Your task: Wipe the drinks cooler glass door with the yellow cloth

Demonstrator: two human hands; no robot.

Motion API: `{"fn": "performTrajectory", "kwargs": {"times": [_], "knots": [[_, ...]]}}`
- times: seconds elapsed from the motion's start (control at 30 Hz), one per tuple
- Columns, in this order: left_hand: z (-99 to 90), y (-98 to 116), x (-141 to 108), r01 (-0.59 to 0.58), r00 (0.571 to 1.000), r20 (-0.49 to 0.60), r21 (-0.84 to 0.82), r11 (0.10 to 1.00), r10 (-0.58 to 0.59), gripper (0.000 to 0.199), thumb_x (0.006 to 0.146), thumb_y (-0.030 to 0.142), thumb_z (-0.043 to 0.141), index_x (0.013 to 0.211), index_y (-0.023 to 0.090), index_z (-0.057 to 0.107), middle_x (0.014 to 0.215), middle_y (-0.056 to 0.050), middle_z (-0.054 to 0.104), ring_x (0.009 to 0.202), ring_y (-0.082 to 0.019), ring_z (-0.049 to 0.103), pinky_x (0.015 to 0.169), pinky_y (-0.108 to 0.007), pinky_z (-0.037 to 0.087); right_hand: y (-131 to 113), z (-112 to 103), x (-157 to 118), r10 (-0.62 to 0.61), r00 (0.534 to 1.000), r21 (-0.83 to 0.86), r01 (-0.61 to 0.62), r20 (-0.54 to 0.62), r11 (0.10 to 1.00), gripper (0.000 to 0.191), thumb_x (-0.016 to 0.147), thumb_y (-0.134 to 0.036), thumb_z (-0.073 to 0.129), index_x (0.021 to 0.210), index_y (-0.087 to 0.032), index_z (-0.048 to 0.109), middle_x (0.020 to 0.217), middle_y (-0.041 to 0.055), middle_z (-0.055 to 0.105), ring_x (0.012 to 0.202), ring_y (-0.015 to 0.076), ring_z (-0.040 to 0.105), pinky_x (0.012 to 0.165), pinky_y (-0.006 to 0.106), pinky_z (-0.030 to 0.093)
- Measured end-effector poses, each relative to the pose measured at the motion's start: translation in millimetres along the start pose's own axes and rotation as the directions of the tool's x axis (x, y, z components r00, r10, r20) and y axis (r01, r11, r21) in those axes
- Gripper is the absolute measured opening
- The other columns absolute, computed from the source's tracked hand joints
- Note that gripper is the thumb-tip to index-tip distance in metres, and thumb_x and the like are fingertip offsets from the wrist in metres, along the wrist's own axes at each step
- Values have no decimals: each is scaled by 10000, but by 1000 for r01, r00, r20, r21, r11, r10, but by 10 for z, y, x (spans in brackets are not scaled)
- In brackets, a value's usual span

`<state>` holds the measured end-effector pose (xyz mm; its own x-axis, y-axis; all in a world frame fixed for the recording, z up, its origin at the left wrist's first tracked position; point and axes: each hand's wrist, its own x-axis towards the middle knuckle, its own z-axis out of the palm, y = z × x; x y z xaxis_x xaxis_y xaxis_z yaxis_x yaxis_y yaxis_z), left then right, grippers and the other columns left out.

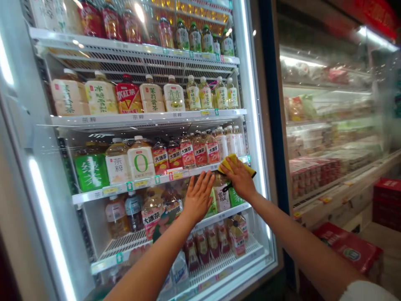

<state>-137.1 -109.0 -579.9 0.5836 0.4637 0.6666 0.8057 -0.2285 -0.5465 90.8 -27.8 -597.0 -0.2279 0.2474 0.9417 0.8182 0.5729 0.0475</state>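
A glass door (194, 119) of a lit drinks fridge fills most of the view. My left hand (198, 200) lies on the glass near the middle, palm down with the fingers stretched out. To its right, my right hand (239, 177) presses a yellow cloth (231, 161) with a dark edge against the glass. Part of the cloth shows above the fingers, and the palm hides some of it. Behind the glass, rows of tea bottles (161, 156) stand on white shelves (150, 117).
Right of the fridge is a dark blue post (269, 83), then an open chilled display (332, 121) with packaged goods. Red cartons (347, 244) are stacked low at the right. A bright light strip (52, 230) runs down the fridge's left side.
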Motion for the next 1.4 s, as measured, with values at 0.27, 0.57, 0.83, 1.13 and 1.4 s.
{"fn": "performTrajectory", "kwargs": {"times": [0.27,0.57,0.83,1.13,1.4], "knots": [[136,246,248,40,999,-12,-19,999,-40,702,980,339,460,1612,165,206,1682,-84,136,1570,-221,-14,1241,-533,-165,336,-18,-189,200,964,-22,-207,-177,978,602,922,-24,428,1445,-294,553,1601,72,402,1489,337,342,1165,581,401],[196,370,556,-13,1000,-14,-17,1000,13,772,956,312,491,1622,165,130,1675,-95,157,1572,-217,3,1263,-530,-112,713,-84,25,176,962,56,-168,-208,984,554,952,-74,450,1471,-257,519,1617,50,407,1536,291,269,1223,579,326],[217,553,830,-89,995,-38,-33,995,88,769,946,258,479,1623,180,123,1668,-66,224,1573,-206,97,1286,-505,-54,851,-65,-99,88,994,9,-87,-72,996,657,904,-21,450,1498,-298,486,1664,11,317,1572,294,135,1246,547,299],[363,805,959,-77,997,-17,-44,996,77,801,916,229,501,1624,180,131,1678,-73,196,1576,-224,100,1290,-518,11,1157,-53,-192,318,934,-15,-324,-161,946,616,954,-75,366,1550,-226,406,1658,105,307,1547,295,218,1233,586,281],[441,901,966,-80,995,-59,-34,996,78,768,943,242,473,1624,179,125,1668,-66,227,1570,-213,125,1290,-494,-14,1480,-177,-5,348,924,-5,-353,-159,936,602,986,-119,355,1577,-233,344,1673,111,264,1548,292,228,1230,564,287]]}}
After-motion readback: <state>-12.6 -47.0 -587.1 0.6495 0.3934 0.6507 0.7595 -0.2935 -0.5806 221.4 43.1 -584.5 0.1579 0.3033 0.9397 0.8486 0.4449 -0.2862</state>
